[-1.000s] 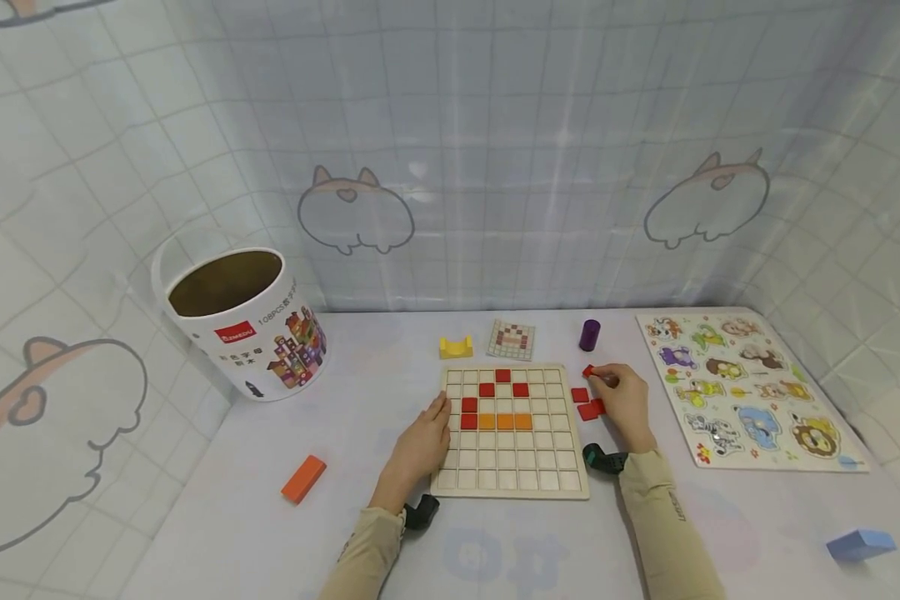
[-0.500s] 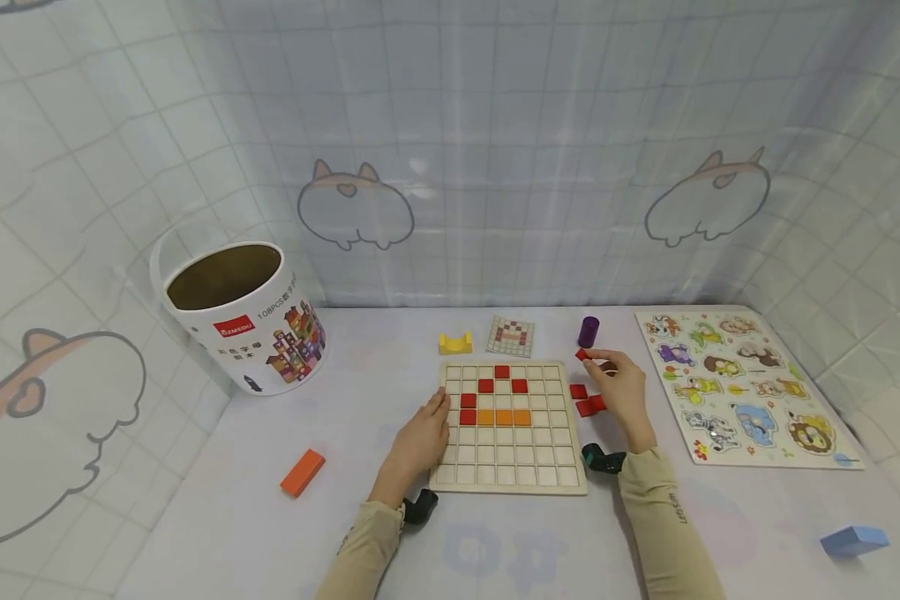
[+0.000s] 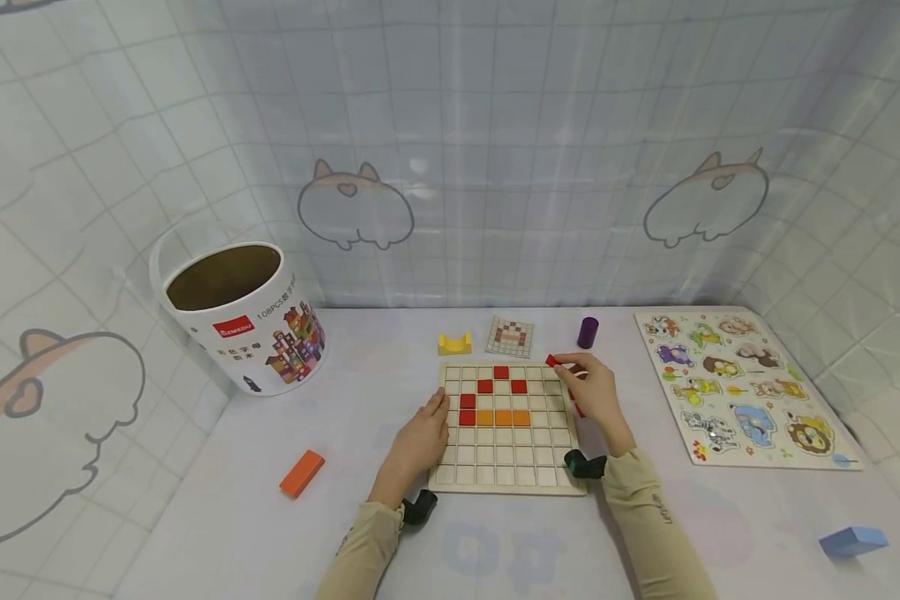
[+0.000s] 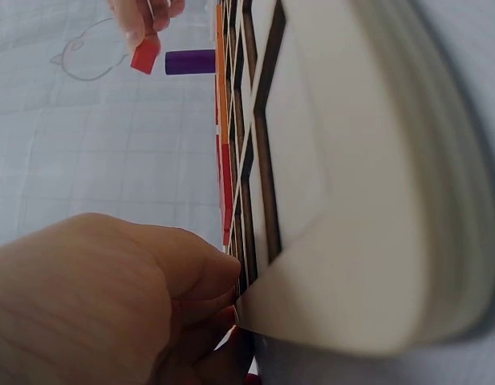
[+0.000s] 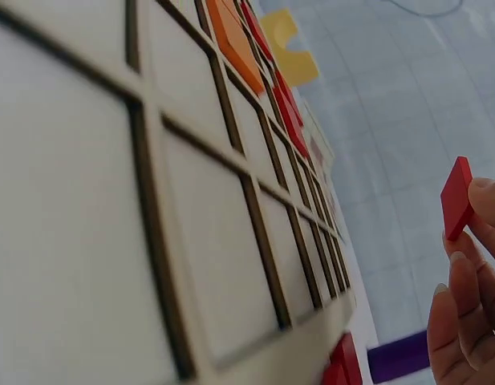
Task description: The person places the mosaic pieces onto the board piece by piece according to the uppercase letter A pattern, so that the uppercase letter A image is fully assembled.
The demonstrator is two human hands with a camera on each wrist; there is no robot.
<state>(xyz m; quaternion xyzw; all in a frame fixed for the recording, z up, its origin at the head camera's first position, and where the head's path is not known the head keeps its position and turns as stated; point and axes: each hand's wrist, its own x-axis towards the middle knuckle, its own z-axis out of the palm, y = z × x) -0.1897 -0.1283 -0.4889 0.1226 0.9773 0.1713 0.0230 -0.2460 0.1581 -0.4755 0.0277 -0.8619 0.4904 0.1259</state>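
Observation:
The left hand (image 3: 422,435) rests against the left edge of a pale wooden grid board (image 3: 507,456). In the left wrist view its thumb (image 4: 195,261) touches the board's rim. Above the board's upper right corner, the right hand (image 3: 594,390) pinches a red square tile (image 5: 456,199) between thumb and fingers, apart from the board. Several red tiles (image 3: 468,402) sit in the grid, forming a peak and part of its left side. A row of orange tiles (image 3: 503,417) lies across the middle. Loose red tiles (image 5: 343,365) beside the board are partly hidden by the right hand.
Behind the board lie a yellow block (image 3: 455,344), a pattern card (image 3: 510,337) and a purple cylinder (image 3: 588,332). An animal puzzle (image 3: 742,392) lies right, a blue block (image 3: 853,542) front right. At left are a white bucket (image 3: 270,350) and an orange block (image 3: 302,474).
The right hand has lifted a red tile from beside the board and carried it left to the upper right corner. The left hand has stayed at the board's left edge.

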